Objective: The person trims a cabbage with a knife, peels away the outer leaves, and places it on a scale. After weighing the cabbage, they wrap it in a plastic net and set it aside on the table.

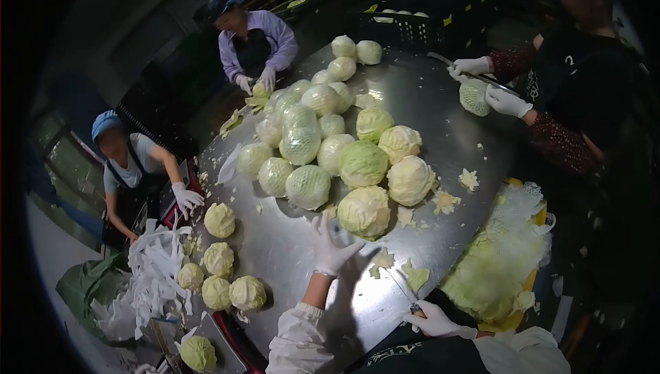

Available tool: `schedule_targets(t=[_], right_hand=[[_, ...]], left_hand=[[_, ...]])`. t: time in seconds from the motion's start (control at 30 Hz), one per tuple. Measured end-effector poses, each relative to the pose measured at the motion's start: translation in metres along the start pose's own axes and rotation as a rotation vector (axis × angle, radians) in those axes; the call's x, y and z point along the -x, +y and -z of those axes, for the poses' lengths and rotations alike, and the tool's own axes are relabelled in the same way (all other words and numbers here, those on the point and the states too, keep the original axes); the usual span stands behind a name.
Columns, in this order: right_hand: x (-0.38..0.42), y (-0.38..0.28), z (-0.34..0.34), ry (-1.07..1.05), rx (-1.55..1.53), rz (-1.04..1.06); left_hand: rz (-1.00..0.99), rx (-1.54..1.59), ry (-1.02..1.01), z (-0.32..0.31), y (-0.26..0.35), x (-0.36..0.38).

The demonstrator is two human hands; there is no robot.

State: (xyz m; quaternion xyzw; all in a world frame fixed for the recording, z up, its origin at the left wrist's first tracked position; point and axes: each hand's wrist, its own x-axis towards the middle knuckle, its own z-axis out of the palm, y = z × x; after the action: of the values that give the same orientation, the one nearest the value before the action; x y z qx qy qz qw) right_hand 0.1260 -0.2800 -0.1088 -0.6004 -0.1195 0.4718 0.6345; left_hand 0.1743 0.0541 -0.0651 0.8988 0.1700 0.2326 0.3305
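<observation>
My left hand (333, 246), in a white glove, is open with fingers spread over the metal table (289, 291). Its fingertips are close to a trimmed cabbage (364, 212) at the front of the pile. My right hand (440, 322), also gloved, is closed around the handle of a knife (402, 287), whose thin blade points away from me toward the table. Close to the blade lie a green leaf piece (415, 276) and a pale leaf scrap (382, 260). Several bare cabbages sit behind my left hand, beside a heap of cabbages wrapped in film and foam net (300, 135).
Several small cabbages (219, 259) stand at the left edge beside white strips (158, 257). A yellow crate (510, 320) of leaves is at the right. One co-worker (584, 78) holds a knife and a netted cabbage (474, 97); two others work at the far left side.
</observation>
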Motion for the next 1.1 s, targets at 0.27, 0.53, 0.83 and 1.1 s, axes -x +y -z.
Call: schedule_targets(t=[0.27, 0.53, 0.83, 1.1], right_hand=[[0.007, -0.006, 0.016, 0.139, -0.111, 0.021], [-0.003, -0.016, 0.005, 0.076, -0.024, 0.048], [-0.024, -0.028, -0.025, -0.081, 0.545, 0.432], [-0.036, -0.047, -0.034, -0.12, 0.701, 0.206]], left_hand=[[-0.269, -0.238, -0.198, -0.026, 0.031, -0.059], [-0.062, 0.083, -0.06, 0.017, 0.013, 0.033], [0.401, -0.206, -0.137, 0.108, 0.077, 0.143], [0.001, -0.297, -0.173, 0.097, 0.078, 0.154]])
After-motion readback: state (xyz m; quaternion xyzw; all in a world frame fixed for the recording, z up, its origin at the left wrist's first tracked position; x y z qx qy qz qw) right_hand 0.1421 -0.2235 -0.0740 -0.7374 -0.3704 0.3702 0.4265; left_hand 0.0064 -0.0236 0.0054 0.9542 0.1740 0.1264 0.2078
